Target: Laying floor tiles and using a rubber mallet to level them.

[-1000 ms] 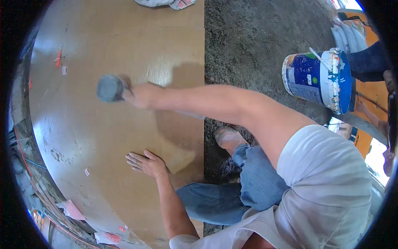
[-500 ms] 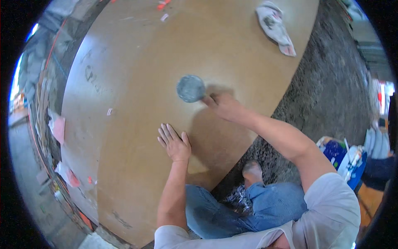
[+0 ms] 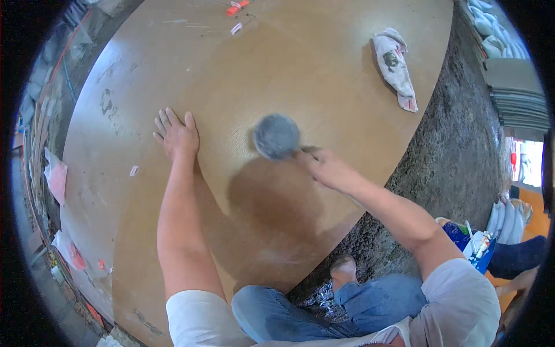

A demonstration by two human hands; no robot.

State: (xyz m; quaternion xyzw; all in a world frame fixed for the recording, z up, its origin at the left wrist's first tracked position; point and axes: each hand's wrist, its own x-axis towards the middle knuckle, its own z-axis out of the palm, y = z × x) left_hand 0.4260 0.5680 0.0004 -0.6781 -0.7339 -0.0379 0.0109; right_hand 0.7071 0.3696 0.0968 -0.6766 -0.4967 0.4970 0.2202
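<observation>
My right hand (image 3: 325, 167) is closed around the handle of a mallet (image 3: 277, 136) with a round, grey head. The head is slightly blurred and over the middle of a large, glossy tan tile (image 3: 300, 63); whether it touches the surface I cannot tell. Farther left, my left hand (image 3: 178, 134) lies flat on the tile with its fingers spread, holding nothing. A dirty white cloth (image 3: 396, 69) with a dark stain rests on the tile at the far right.
Dark, wet mortar (image 3: 445, 139) borders the tile on the right. Orange and white clips (image 3: 236, 10) sit at the far seam. Pinkish plastic bags (image 3: 56, 178) lie along the left edge. A stack of grey boards (image 3: 518, 104) and a blue bucket (image 3: 480, 248) stand at the right.
My left hand has moved forward and left across the tile. The mallet has shifted slightly right and nearer in view, with my right hand still gripping it. The view has shifted too.
</observation>
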